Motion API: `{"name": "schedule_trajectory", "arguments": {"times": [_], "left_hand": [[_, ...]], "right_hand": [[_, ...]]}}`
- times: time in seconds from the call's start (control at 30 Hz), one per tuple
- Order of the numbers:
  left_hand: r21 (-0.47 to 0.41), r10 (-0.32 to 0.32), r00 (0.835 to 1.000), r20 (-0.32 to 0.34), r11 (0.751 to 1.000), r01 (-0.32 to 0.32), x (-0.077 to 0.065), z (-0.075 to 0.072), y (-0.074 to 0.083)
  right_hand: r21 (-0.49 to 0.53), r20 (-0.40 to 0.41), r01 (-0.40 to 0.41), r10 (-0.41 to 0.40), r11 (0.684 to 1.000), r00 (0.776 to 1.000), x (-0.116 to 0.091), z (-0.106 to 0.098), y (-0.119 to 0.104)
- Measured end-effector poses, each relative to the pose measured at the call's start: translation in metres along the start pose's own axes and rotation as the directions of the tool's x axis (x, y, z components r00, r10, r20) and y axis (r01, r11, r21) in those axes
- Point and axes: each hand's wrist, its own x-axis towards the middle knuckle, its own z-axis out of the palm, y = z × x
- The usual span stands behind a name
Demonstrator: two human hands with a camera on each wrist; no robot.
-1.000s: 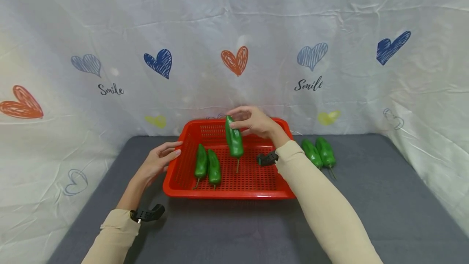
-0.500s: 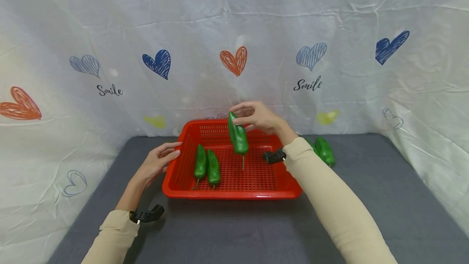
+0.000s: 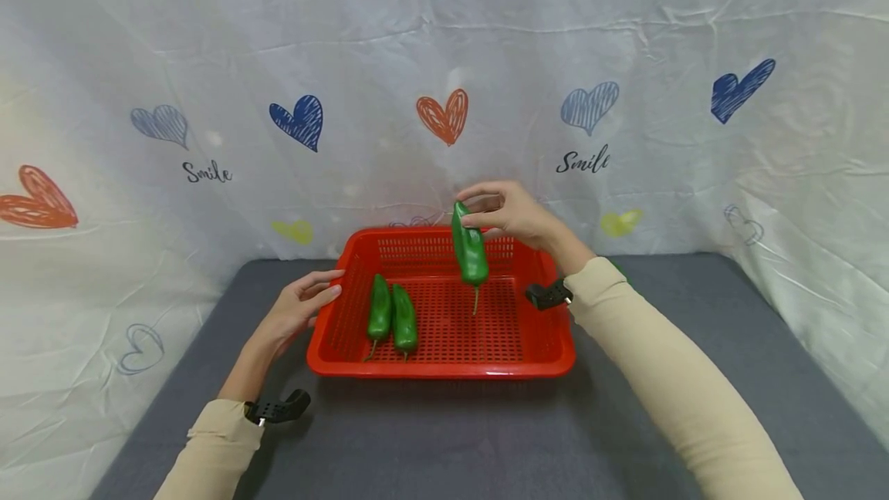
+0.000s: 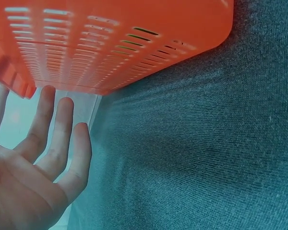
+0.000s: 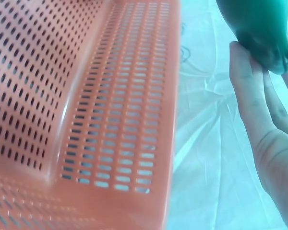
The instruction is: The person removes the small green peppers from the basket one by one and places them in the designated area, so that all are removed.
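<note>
My right hand (image 3: 514,214) pinches a green pepper (image 3: 471,253) near its pointed end, above the back part of a red plastic basket (image 3: 444,369). The pepper hangs with its stem down; the right wrist view shows its tip (image 5: 269,52) between the fingers. Two more green peppers lie side by side in the left of the basket, an outer pepper (image 3: 380,307) and an inner pepper (image 3: 405,319). My left hand (image 3: 295,311) is at the basket's left rim with fingers extended; its fingers (image 4: 62,124) lie beside the slotted wall.
A dark grey cloth (image 3: 444,438) covers the table. Right of the basket, a bit of green (image 3: 618,270) shows behind the right sleeve, which hides the rest. A white curtain (image 3: 375,37) printed with hearts hangs behind the basket.
My right hand has moved right and up with the pepper. Its sleeve now covers nearly all of the two peppers right of the basket. The left hand has stayed at the rim.
</note>
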Motion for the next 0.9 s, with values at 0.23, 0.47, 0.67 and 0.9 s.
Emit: {"name": "schedule_trajectory", "arguments": {"times": [0.23,0.47,0.67,0.9], "left_hand": [[-0.01,-0.01,1.0,-0.005,1.0,0.01,0.0,0.001,0.0],[-0.016,-0.014,1.0,0.008,1.0,0.014,0.002,0.002,0.001],[-0.012,-0.008,1.0,0.0,1.0,0.008,0.002,0.001,0.001],[-0.011,-0.017,1.0,0.0,1.0,0.017,0.002,0.0,0.0]], "right_hand": [[-0.023,-0.023,0.004,-0.004,1.0,1.0,-0.013,-0.01,-0.001],[-0.054,-0.052,0.006,-0.009,0.999,0.999,-0.028,-0.025,0.003],[-0.046,-0.071,0.003,-0.006,0.999,0.997,-0.041,-0.032,0.0],[-0.02,-0.106,-0.013,0.011,1.0,0.994,-0.054,-0.045,0.002]]}}
